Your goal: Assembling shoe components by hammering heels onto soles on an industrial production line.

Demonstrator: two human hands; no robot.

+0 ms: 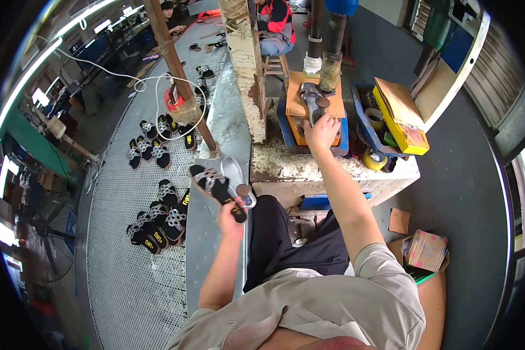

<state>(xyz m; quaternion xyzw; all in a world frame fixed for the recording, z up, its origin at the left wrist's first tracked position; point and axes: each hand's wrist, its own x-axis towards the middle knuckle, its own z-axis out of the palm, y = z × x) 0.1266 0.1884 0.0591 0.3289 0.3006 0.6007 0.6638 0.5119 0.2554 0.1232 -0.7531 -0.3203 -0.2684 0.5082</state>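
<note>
My left hand (230, 217) grips the heel end of a black sandal (216, 188) with silver-studded straps and holds it out over the metal bench edge. Just right of it lies a grey shoe last (234, 175). My right hand (321, 133) reaches forward and rests on a shoe-shaped metal form (312, 100) that sits on a brown pad under a vertical press column (331, 55). The fingers curl around the form's near end.
Several matching black sandals (160, 219) lie on the mesh conveyor (122, 280) to my left, more further up (151, 143). A worn worktop (326, 169) carries a blue tray, a yellow box (405, 131) and tape rolls (374, 158). Cardboard boxes (426, 251) sit on the floor right. Other people sit at the far end.
</note>
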